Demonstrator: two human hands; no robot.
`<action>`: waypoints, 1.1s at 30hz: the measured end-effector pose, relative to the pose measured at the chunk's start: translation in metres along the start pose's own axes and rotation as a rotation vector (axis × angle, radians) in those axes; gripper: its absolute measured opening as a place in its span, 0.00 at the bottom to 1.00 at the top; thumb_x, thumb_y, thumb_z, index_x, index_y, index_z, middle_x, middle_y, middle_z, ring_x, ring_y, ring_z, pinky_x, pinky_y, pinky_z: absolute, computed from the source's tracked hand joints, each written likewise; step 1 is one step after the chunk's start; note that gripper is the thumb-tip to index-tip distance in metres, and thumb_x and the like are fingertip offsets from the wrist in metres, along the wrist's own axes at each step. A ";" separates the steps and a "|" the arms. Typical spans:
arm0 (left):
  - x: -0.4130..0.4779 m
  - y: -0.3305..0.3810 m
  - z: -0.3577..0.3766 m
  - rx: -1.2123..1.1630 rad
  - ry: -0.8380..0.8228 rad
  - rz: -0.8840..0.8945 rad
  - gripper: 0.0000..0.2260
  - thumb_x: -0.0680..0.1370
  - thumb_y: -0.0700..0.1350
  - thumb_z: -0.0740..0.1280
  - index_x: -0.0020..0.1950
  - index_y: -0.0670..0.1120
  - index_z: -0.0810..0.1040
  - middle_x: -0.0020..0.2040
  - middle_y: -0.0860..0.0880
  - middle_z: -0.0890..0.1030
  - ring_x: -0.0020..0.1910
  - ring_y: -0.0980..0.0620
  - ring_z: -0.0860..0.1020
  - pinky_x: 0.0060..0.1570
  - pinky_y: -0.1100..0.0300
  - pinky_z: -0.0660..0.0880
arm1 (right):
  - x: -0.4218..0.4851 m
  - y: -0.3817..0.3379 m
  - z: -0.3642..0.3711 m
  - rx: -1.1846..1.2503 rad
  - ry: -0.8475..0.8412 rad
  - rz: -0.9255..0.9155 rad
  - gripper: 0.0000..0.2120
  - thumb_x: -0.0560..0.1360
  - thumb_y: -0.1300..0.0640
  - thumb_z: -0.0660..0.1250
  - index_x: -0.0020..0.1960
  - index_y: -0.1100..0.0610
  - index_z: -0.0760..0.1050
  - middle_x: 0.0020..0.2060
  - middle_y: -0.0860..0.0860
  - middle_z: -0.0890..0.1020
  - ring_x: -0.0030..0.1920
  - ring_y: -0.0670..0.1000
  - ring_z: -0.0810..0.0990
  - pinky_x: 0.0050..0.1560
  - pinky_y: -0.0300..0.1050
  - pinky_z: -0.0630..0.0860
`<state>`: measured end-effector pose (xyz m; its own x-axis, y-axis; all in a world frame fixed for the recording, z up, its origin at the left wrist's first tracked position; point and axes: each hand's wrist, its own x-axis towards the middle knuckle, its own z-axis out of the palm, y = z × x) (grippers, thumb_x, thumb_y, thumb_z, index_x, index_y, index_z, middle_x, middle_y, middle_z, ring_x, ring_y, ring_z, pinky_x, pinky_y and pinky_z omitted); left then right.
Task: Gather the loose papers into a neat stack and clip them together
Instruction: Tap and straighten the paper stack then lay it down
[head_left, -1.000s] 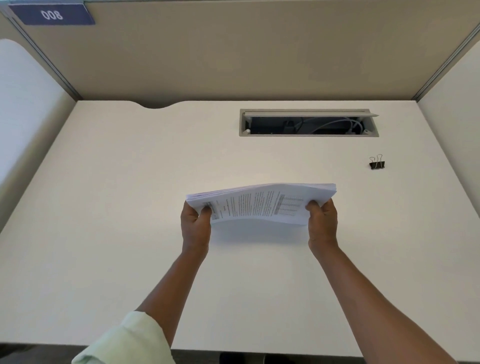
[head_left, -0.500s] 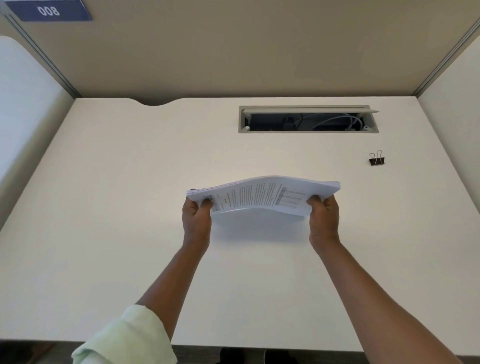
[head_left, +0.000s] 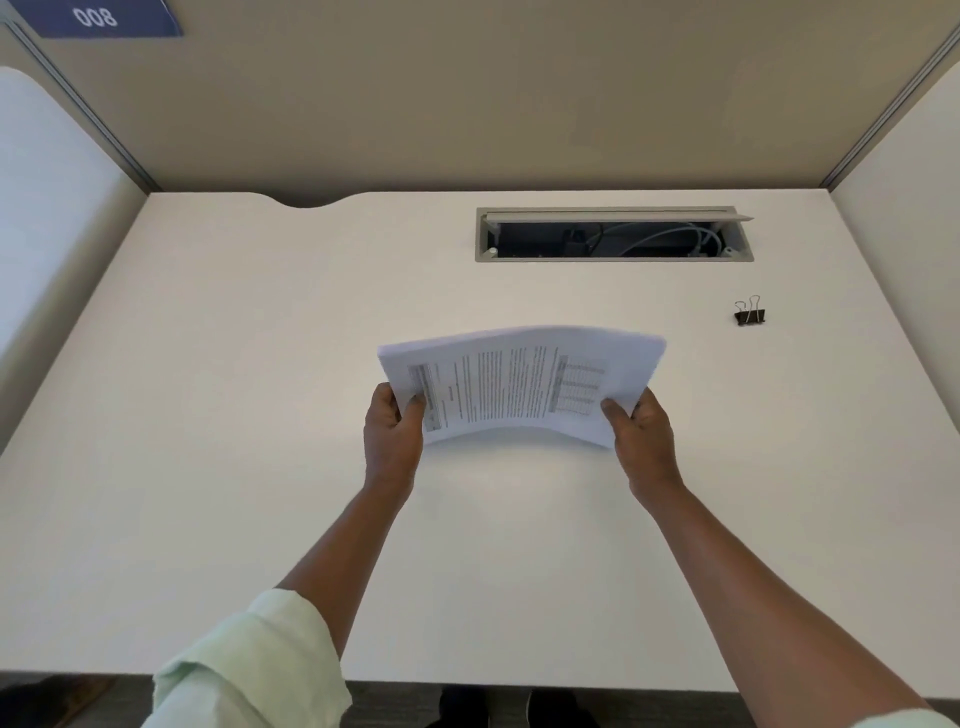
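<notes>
Up comes the paper stack (head_left: 519, 384), bowing higher off the table (head_left: 208, 415) mid-surface, left hand (head_left: 392, 439) and right hand (head_left: 641, 441) each pinching an end. Squeeze inward more and sheets could splay; binder clip (head_left: 749, 314) waits near the right edge.

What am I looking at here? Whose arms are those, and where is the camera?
The camera sits on a person's head, looking down, so you see their own arms. The left hand and the right hand each grip one end of a stack of printed papers, lifted above a white desk and bowed upward in the middle. On the desk, far right, lies a small black binder clip for fastening the pages. The slot at the back is a cable tray with wires inside.
</notes>
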<state>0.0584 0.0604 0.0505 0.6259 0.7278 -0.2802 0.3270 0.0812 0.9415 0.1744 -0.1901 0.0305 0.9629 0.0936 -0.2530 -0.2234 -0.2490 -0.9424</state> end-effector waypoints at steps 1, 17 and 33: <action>0.001 0.000 -0.001 0.048 0.011 0.013 0.01 0.81 0.42 0.64 0.50 0.46 0.75 0.42 0.53 0.78 0.41 0.54 0.76 0.41 0.61 0.73 | 0.001 -0.001 -0.002 -0.029 -0.006 -0.016 0.11 0.81 0.58 0.66 0.53 0.41 0.78 0.52 0.42 0.85 0.54 0.48 0.83 0.53 0.44 0.77; -0.012 0.000 -0.014 1.209 -0.683 -0.078 0.28 0.63 0.53 0.83 0.51 0.41 0.73 0.43 0.49 0.76 0.47 0.47 0.76 0.35 0.60 0.70 | 0.006 0.014 -0.024 -0.161 -0.143 0.341 0.06 0.77 0.56 0.66 0.52 0.50 0.79 0.54 0.51 0.86 0.54 0.59 0.85 0.60 0.60 0.81; -0.034 -0.005 -0.003 1.355 -0.677 -0.060 0.57 0.70 0.47 0.80 0.79 0.32 0.40 0.73 0.34 0.68 0.70 0.37 0.72 0.65 0.50 0.72 | -0.002 0.004 -0.030 -0.099 -0.133 0.360 0.06 0.80 0.61 0.65 0.50 0.51 0.79 0.53 0.52 0.85 0.52 0.58 0.85 0.59 0.57 0.80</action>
<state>0.0331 0.0369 0.0559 0.6630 0.2750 -0.6963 0.5120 -0.8451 0.1538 0.1757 -0.2202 0.0334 0.7963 0.1056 -0.5956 -0.5211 -0.3802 -0.7642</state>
